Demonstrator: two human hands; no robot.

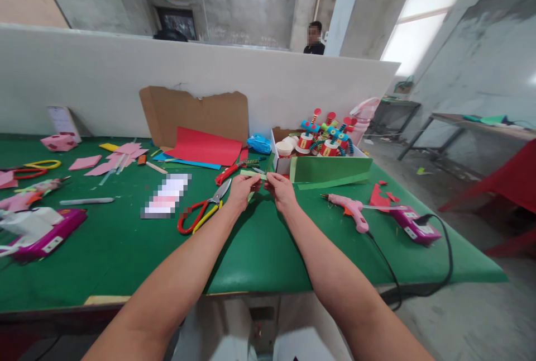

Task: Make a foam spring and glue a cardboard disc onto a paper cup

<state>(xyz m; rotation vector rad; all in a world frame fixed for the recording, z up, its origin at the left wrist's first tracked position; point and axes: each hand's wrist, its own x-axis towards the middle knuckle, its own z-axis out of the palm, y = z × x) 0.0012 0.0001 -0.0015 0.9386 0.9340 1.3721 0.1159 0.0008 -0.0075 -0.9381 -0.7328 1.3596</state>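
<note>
Both my hands meet over the middle of the green table (259, 255), pinching green paper strips (263, 177) between them. My left hand (243, 190) is closed on one side of the strips, and my right hand (280, 189) grips the other side. Part of the paper is hidden behind my fingers. Just left of my left hand lie scissors (203, 211) with red and yellow handles, blades partly apart. A red-handled tool (226, 175) rests behind them. Beyond my right hand, a green paper sheet (330, 171) leans against a white box (276, 146).
Paper-cup figures (329, 147) with springs fill the box. To the right, a pink glue gun (349, 209) trails a cord near a purple power strip (414, 226). Red paper (205, 146), pink paper pieces (125, 154) and another power strip (54, 238) lie leftward. A white partition (104, 81) stands behind.
</note>
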